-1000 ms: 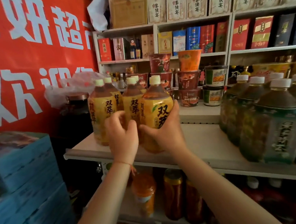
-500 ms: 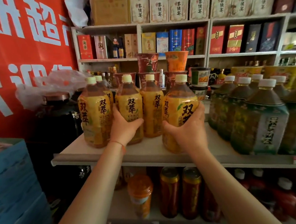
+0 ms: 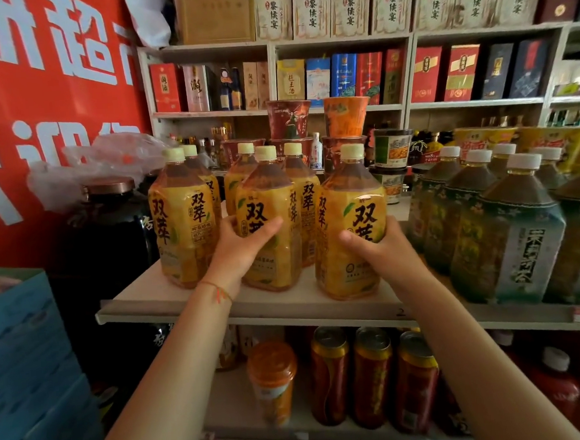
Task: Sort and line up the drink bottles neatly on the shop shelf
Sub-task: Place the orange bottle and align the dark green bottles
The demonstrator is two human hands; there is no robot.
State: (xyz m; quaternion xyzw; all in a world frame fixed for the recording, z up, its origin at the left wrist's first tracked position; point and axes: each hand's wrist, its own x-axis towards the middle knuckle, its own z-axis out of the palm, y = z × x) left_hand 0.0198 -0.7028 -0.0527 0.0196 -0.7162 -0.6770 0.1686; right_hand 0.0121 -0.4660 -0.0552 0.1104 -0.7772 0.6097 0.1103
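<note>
Several yellow-labelled tea bottles with pale caps stand on the white shelf (image 3: 287, 306). My left hand (image 3: 239, 251) grips the middle front bottle (image 3: 267, 204), thumb across its label. My right hand (image 3: 383, 247) grips the rightmost yellow bottle (image 3: 349, 198), which stands near the shelf's front edge, a little apart from the others. Another yellow bottle (image 3: 182, 220) stands free at the left, with more behind it. To the right is a group of large green-labelled tea bottles (image 3: 509, 232) with white caps.
A dark jar (image 3: 111, 232) with a plastic bag over it stands left of the shelf. Instant-noodle cups (image 3: 343, 120) are stacked behind the bottles. Cans and jars (image 3: 371, 379) fill the lower shelf. Blue boxes (image 3: 28, 375) are stacked at the lower left. Boxed goods line the upper shelves.
My right hand has carried its yellow bottle to the right, away from the cluster. My left hand has shifted onto the middle front bottle. The view has moved closer and rightward.
</note>
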